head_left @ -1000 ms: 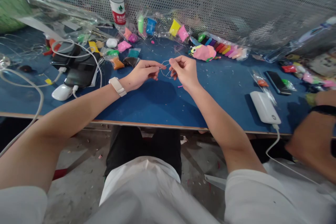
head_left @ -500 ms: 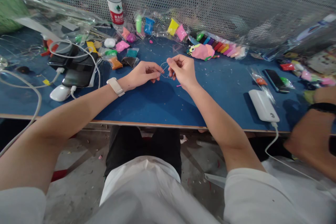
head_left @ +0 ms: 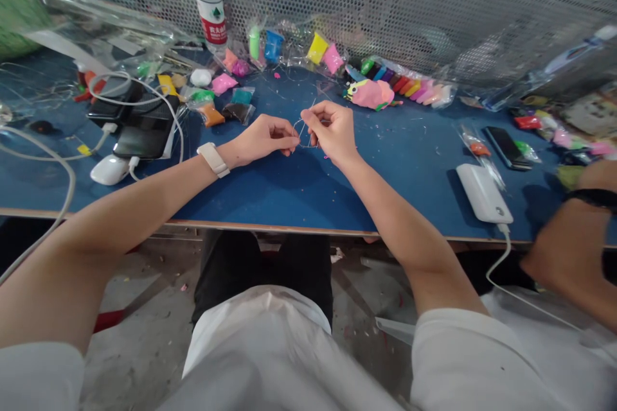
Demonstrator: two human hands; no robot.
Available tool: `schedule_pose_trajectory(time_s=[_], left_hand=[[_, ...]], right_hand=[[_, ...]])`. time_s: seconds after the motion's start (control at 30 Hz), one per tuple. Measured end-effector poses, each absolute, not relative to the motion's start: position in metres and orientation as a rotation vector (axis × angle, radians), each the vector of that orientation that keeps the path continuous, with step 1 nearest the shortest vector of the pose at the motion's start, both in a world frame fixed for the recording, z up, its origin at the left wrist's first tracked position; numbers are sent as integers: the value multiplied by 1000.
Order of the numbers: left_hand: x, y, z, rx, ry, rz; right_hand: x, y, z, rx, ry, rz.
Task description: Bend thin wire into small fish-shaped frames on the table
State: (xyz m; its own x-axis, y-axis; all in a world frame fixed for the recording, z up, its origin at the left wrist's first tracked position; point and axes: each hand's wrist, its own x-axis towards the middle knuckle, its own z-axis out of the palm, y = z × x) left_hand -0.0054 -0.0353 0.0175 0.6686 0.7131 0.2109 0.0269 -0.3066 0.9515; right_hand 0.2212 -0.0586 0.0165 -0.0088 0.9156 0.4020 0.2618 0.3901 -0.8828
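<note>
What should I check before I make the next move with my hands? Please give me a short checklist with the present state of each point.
1. Left hand holds the wire: ok.
2. Right hand pinches the wire: ok.
3. Ends of the wire fastened: cannot tell, too thin to see.
4. Clay figure apart from both hands: ok, it lies beyond the right hand.
5. Bottle upright: ok.
6. Pink bit well away from the right hand: not ok, it shows close beside it.
</note>
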Motion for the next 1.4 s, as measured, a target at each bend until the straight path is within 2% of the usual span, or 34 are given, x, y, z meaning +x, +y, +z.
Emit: schedule_pose_trajectory(time_s=[1.4], left_hand=[[-1, -38, 20, 1835, 651, 841]], right_hand=[[219, -62, 19, -1086, -1529, 890]])
